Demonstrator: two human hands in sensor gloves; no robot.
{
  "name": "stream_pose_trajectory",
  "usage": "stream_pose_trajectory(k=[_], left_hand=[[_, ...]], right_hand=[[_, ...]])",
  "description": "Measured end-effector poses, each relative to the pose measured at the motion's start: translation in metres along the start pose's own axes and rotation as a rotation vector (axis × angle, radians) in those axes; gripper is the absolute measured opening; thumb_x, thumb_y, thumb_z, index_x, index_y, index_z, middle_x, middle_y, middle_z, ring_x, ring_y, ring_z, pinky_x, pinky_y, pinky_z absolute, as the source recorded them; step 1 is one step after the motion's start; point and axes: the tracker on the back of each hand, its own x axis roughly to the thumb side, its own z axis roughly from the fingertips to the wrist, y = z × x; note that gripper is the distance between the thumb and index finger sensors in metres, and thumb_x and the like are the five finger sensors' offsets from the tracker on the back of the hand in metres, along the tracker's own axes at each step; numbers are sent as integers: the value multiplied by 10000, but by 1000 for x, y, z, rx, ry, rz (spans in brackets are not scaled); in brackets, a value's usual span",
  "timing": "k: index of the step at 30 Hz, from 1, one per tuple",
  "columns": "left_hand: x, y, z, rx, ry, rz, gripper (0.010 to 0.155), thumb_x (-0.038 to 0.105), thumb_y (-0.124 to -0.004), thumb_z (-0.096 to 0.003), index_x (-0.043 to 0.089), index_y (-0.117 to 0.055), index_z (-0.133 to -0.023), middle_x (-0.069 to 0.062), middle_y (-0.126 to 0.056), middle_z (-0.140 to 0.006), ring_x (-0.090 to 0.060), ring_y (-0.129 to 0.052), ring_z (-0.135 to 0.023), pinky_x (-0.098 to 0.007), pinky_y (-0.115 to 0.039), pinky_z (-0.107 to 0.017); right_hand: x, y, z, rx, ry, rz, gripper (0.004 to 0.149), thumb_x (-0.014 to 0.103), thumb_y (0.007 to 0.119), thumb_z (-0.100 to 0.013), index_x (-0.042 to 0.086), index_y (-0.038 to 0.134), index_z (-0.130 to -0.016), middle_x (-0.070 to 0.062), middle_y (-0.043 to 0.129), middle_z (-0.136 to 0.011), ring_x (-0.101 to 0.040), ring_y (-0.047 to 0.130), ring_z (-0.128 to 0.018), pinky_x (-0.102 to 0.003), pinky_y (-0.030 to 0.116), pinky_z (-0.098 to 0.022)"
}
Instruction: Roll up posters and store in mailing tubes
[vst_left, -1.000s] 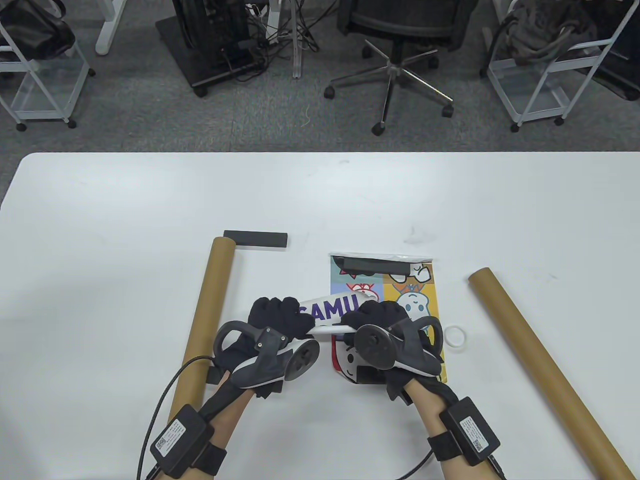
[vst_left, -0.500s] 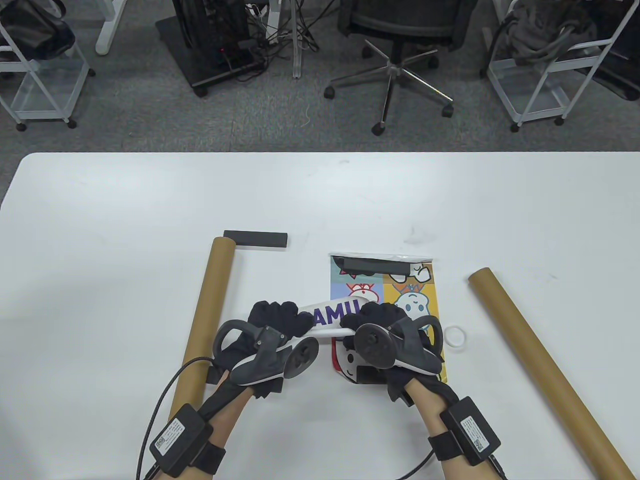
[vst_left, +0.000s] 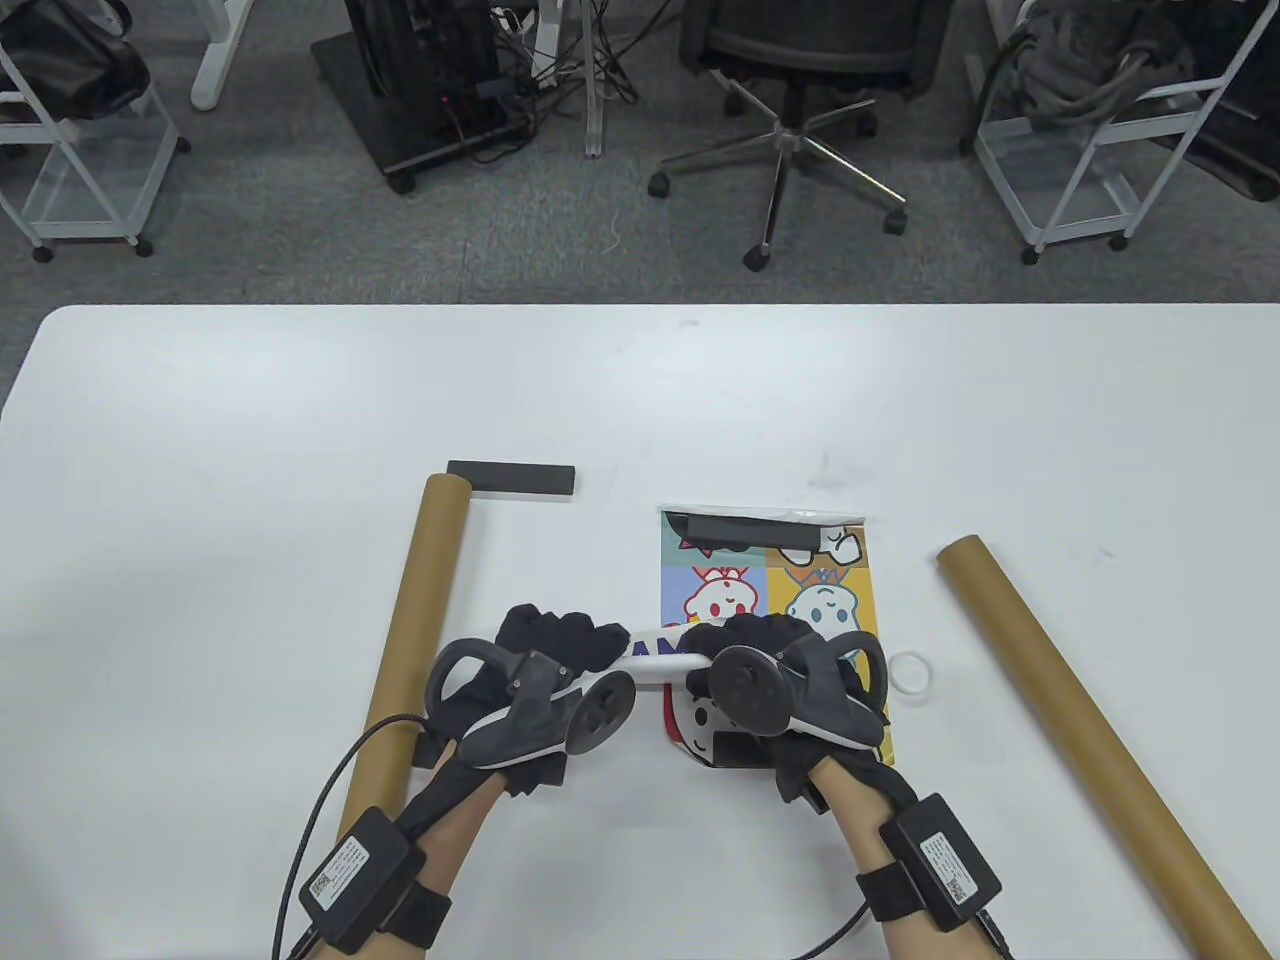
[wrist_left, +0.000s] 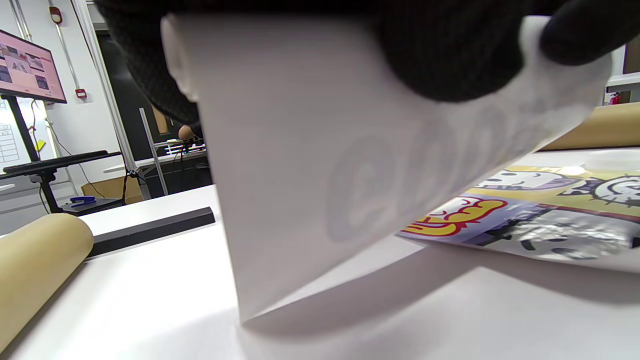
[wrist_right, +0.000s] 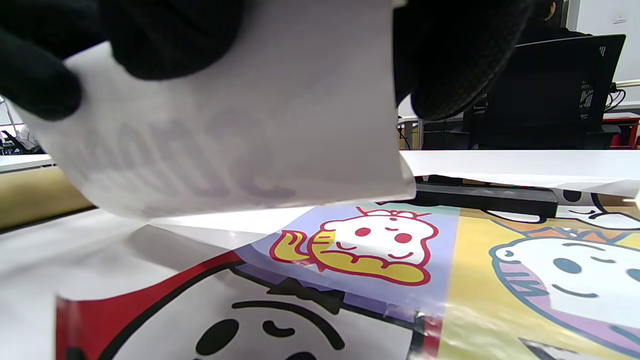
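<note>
Left hand and right hand both grip the white lettered paper poster, lower centre of frame. Its roll has tightened since a second ago, hiding most lettering. The brown cardboard mailing tube lies left, unfilled.

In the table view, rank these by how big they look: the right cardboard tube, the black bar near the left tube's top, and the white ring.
1. Right cardboard tube, partly cut off by the frame
2. Black bar
3. White ring
</note>
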Motion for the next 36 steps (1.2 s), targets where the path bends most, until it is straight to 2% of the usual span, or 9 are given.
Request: stream_pose_trajectory(k=[4, 7, 10, 16, 20, 22, 25, 30, 36], left_hand=[[1, -1, -1, -46, 0, 6, 518, 496, -634, -499, 341, -733, -982, 84, -906, -790, -165, -971, -606, -503, -778, -731], [2, 1, -1, -29, 1, 20, 507, 524, -695, -472, 339, -774, -938, 92, -919, -730, -159, -961, -540, -492, -794, -708], [4, 1, 0, -12, -3, -14, 484, 538, -727, -458, 366, -790, -905, 110, -926, -706, -142, -968, -523, -477, -810, -703], [2, -1, 1, 4, 2, -31, 449, 532, -739, -465, 391, -804, -886, 111, -921, -737, -155, -965, -588, -490, -781, -734], [2, -1, 1, -16, 7, -45, 441, 532, -744, -476, 395, -813, -889, 66, -825, -897, -206, -893, -723, -518, -733, -761], [3, 0, 1, -15, 14, -59, 441, 531, -746, -476, 389, -823, -887, 55, -793, -923, -216, -870, -746, -526, -720, -765], [5, 1, 1, -4, 10, -83, 442, 528, -754, -472, 384, -838, -882, 73, -815, -879, -198, -887, -719, -516, -740, -754], [2, -1, 0, -70, -6, -13, 477, 530, -763, -470, 358, -838, -908, 71, -856, -799, -175, -919, -662, -514, -756, -749], [1, -2, 0, -67, -3, -9, 538, 533, -763, -467, 350, -792, -972, 82, -874, -798, -169, -941, -678, -513, -753, -756]], right_hand=[[-1, 0, -1, 50, 1, -23, 542, 441, 661, -473, 185, 703, -950, -46, 856, -758, -308, 896, -566, -657, 686, -643], [-3, 3, -1, 65, 5, -34, 554, 463, 722, -443, 201, 713, -931, -26, 857, -739, -288, 901, -555, -649, 696, -642], [-3, 4, -1, 49, 10, -50, 515, 448, 734, -436, 217, 745, -896, -15, 877, -710, -278, 915, -533, -639, 712, -632], [3, 5, -1, 35, 0, -11, 481, 432, 737, -440, 222, 771, -871, -33, 873, -770, -318, 912, -624, -656, 684, -650], [5, 5, -1, 21, 7, 6, 484, 431, 738, -439, 220, 778, -873, -81, 823, -845, -357, 873, -681, -680, 650, -658], [6, 4, -1, 17, 10, 18, 484, 433, 737, -438, 218, 783, -870, -84, 809, -835, -354, 861, -668, -685, 642, -659], [5, 4, -1, 23, 8, 10, 487, 436, 742, -434, 214, 788, -865, -69, 814, -763, -327, 869, -621, -680, 653, -655], [2, 4, 0, 30, 3, -16, 547, 455, 751, -421, 185, 772, -896, -56, 848, -724, -295, 908, -574, -677, 679, -641], [1, 5, -1, 21, 3, -21, 581, 467, 757, -413, 167, 764, -910, -35, 898, -702, -280, 950, -560, -649, 716, -631]])
